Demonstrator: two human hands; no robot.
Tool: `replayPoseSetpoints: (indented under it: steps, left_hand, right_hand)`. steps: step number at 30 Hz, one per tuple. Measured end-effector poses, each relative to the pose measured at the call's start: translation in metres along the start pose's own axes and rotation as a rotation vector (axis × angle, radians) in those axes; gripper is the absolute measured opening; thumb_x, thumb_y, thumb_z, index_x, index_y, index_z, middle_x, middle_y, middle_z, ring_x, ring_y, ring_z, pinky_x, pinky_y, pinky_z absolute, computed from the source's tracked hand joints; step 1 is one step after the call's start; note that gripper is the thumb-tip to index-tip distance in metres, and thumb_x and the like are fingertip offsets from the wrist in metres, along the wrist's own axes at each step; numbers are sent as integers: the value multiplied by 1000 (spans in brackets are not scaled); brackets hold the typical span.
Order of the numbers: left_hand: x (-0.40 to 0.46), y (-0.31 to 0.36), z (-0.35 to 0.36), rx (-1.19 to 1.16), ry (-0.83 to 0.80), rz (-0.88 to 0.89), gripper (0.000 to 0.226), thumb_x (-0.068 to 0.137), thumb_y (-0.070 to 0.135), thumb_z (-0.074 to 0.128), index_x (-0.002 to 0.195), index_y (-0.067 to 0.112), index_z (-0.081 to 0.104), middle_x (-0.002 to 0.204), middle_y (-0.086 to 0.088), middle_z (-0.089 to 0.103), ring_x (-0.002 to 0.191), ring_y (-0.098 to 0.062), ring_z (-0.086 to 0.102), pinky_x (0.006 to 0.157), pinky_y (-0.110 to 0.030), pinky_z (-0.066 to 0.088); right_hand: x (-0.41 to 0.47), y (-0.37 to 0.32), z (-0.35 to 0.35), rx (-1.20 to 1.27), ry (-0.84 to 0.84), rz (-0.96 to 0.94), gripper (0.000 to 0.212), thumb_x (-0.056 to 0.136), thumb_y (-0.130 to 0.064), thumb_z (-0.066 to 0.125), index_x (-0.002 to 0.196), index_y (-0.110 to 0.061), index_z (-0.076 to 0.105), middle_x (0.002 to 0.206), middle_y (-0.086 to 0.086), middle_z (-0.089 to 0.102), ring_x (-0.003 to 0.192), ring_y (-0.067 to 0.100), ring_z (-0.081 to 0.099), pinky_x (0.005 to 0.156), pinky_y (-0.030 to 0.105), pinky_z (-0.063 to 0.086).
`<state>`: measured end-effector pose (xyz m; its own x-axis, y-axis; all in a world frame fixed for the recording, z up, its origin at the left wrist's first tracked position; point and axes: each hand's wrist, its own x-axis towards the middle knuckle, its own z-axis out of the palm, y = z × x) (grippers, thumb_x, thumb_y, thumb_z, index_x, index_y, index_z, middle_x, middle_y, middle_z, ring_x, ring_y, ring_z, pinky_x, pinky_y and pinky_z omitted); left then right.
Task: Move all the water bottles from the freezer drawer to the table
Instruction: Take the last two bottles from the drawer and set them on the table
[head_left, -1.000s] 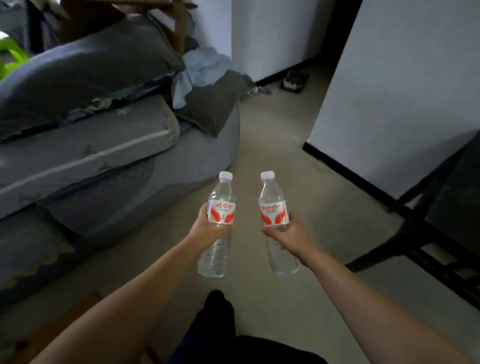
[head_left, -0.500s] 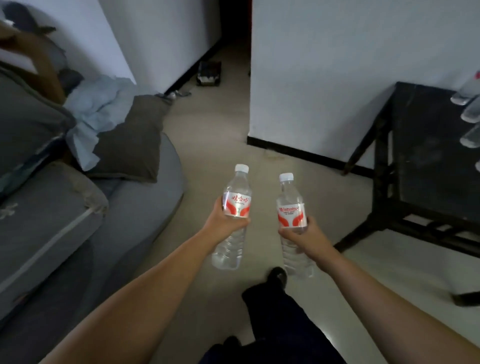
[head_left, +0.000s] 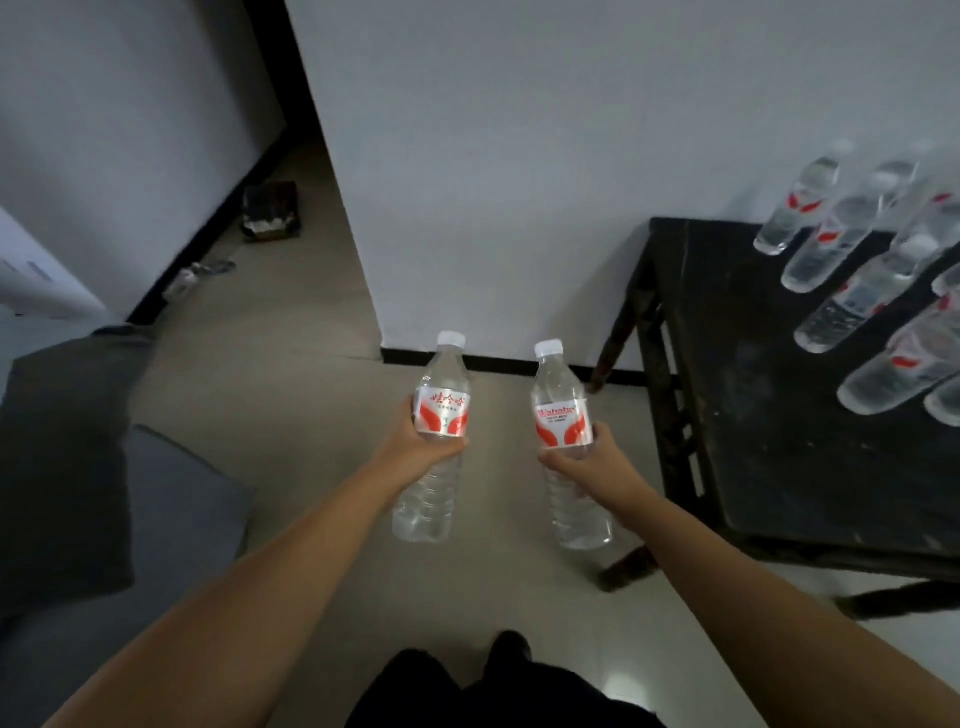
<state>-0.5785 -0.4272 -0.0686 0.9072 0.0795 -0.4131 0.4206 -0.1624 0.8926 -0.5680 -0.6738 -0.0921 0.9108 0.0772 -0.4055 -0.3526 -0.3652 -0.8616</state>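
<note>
Left hand (head_left: 415, 447) grips one bottle (head_left: 434, 447), right hand (head_left: 592, 465) grips another (head_left: 566, 452), both upright. Set them on bare tabletop (head_left: 779, 441), clear of the standing bottles (head_left: 852, 306).

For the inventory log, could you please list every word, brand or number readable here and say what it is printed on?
"Wahaha", red letters on the label of the bottle in the right hand.
Three red Chinese characters on the label of the bottle in the left hand; I cannot read them with certainty.
Small print under both: too small to read.
Labels of the bottles on the table: too blurred to read.
</note>
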Motion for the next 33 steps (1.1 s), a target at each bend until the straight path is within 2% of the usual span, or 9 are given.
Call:
replayPoseSetpoints:
  steps: [3, 5, 9, 13, 21, 25, 29, 31, 33]
  left_hand:
    - [48, 21, 6, 4, -54, 10, 63, 71, 13, 80, 122, 27, 45, 103, -3, 65, 85, -15, 67, 60, -23, 52]
    - [84, 34, 9, 13, -98, 10, 63, 70, 13, 80, 120, 28, 45, 101, -2, 66, 85, -16, 67, 60, -23, 53]
    - [173, 67, 13, 66, -223, 49, 66, 69, 13, 81, 124, 24, 47, 105, -3, 66, 94, -20, 67, 80, -36, 57]
    - [249, 116, 11, 132, -323, 97, 68, 69, 17, 81, 125, 26, 44, 105, 1, 65, 94, -15, 65, 73, -28, 54]
    - [368, 192, 52, 227, -500, 97, 69, 69, 15, 82, 128, 17, 47, 114, -11, 65, 103, -29, 65, 93, -51, 52]
    - [400, 212, 101, 258, -635, 92, 66, 70, 20, 82, 127, 18, 48, 115, -9, 64, 104, -26, 64, 94, -49, 52]
    - [435, 238, 166, 302, -725, 86, 57, 72, 28, 81, 121, 22, 53, 111, -2, 66, 102, -21, 64, 86, -38, 54]
    - [450, 256, 199, 310, -763, 66, 46, 74, 31, 79, 114, 24, 59, 106, 0, 68, 100, -21, 64, 78, -33, 53]
    - [461, 268, 222, 327, -783, 27, 42, 75, 30, 78, 113, 24, 59, 107, -2, 68, 102, -22, 64, 85, -38, 54]
  right_hand:
    - [40, -13, -14, 37, 56, 25, 64, 74, -35, 79, 121, -23, 37, 108, -3, 59, 93, 11, 61, 75, 27, 51]
    - [68, -21, -21, 45, 68, 45, 66, 74, -36, 79, 124, -21, 38, 111, 0, 59, 97, 16, 62, 85, 36, 53]
    - [135, -41, -35, 81, 146, 39, 70, 74, -31, 80, 130, -12, 42, 115, 7, 62, 104, 22, 64, 95, 45, 52]
    - [191, -71, -47, 228, 309, 87, 68, 73, -26, 81, 128, -13, 44, 108, 4, 65, 96, 19, 67, 84, 37, 56]
    - [250, -92, -82, 315, 563, 153, 74, 72, -32, 81, 132, -19, 40, 115, -1, 63, 104, 17, 64, 91, 39, 54]
    - [269, -86, -113, 367, 629, 187, 71, 68, -37, 81, 123, -28, 37, 106, -9, 61, 94, 10, 63, 69, 22, 51]
    - [295, -73, -164, 436, 675, 213, 84, 62, -38, 83, 131, -22, 36, 113, 0, 61, 101, 18, 65, 86, 42, 56]
    - [309, -68, -195, 499, 726, 235, 89, 62, -33, 85, 133, -28, 31, 115, -2, 59, 104, 18, 63, 89, 41, 54]
    - [318, -65, -219, 520, 748, 287, 91, 62, -27, 86, 134, -31, 29, 117, -3, 56, 109, 19, 58, 94, 44, 50]
